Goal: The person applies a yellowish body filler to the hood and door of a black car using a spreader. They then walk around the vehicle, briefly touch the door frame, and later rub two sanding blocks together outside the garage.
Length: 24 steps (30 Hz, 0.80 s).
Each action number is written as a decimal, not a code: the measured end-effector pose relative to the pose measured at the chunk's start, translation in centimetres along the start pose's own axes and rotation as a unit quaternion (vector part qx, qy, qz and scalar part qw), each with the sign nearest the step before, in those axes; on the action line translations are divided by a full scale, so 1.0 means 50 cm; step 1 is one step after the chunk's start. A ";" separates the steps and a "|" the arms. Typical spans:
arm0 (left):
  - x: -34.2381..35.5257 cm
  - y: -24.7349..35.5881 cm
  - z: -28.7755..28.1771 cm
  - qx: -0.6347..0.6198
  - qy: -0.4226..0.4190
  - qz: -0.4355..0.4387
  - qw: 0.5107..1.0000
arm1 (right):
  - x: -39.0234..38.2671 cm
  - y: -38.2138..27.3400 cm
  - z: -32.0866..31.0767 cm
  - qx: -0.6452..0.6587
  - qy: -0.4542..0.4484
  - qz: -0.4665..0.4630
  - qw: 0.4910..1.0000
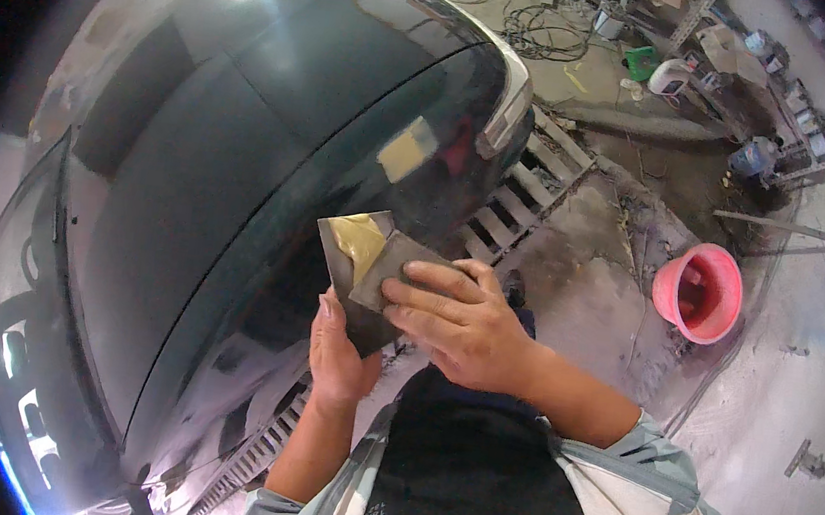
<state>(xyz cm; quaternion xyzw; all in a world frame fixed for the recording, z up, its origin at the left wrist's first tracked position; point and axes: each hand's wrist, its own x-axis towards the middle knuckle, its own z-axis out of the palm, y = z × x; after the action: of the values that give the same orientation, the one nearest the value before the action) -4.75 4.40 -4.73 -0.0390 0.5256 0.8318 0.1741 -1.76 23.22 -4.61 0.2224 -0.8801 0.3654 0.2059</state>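
Note:
My left hand (337, 358) holds up a flat, dark putty board (335, 268) from below, its thumb along the near edge. Yellow putty (360, 238) lies smeared over the board's upper part. In my right hand (471, 326) is a flat grey-brown putty spreader (378, 272), fingers pressed along its face. The spreader overlaps the board, with its edge against the putty. Just beyond both hands is a dark car (235, 128). A squarish yellow putty patch (405, 154) sits on its side panel, beside a reddish spot (456, 147).
A pink bucket (668, 294) stands on the floor at right. Slatted grating (516, 208) runs beside the car. Coiled hoses (546, 35), a white jug (669, 78) and a green container (640, 62) lie farther back. A metal stand (788, 229) is at far right.

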 end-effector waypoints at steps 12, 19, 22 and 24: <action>-0.054 -0.054 -0.049 0.030 -0.014 -0.049 0.998 | 0.065 0.185 0.050 -0.134 0.063 0.057 0.987; -0.122 -0.152 -0.073 -0.113 0.066 -0.167 0.977 | 0.084 0.237 0.099 -0.122 0.098 0.046 0.987; -0.123 -0.166 -0.080 -0.118 0.061 -0.169 0.977 | 0.088 0.245 0.120 -0.108 0.121 0.037 0.986; -0.123 -0.172 -0.078 -0.123 0.063 -0.172 0.975 | 0.091 0.249 0.132 -0.106 0.136 0.033 0.985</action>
<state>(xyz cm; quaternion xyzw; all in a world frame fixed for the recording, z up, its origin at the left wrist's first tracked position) 3.41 2.75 -12.34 -0.2018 0.4141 0.8439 0.2750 -13.57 25.16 -13.38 0.1190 -0.8845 0.3034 0.3337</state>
